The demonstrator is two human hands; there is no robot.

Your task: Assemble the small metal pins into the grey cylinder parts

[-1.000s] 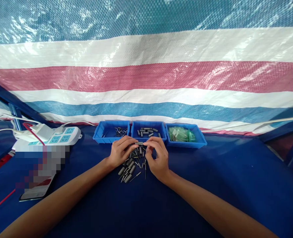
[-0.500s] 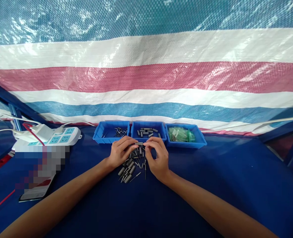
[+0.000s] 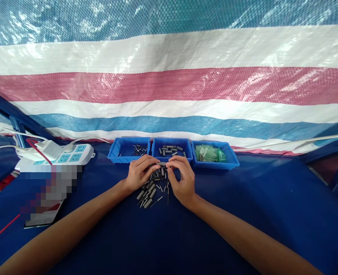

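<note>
Head view: a small grey block (image 3: 162, 164) is held between the fingertips of the left hand (image 3: 140, 173) and right hand (image 3: 183, 179), both curled. Beneath and nearer than the hands, loose grey blocks (image 3: 148, 203) and thin metal pins (image 3: 156, 201) (many overlapping) are scattered on the worktop (image 3: 257, 191); just beyond them, three blue bins (image 3: 171, 141) are lined up.

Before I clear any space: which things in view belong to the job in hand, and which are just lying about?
Likely the job: left hand, right hand, grey piece between them, piled pieces, loose pins, left bin, middle bin, perhaps right bin.

Likely just lying about: phone, power strip, red cord.
</note>
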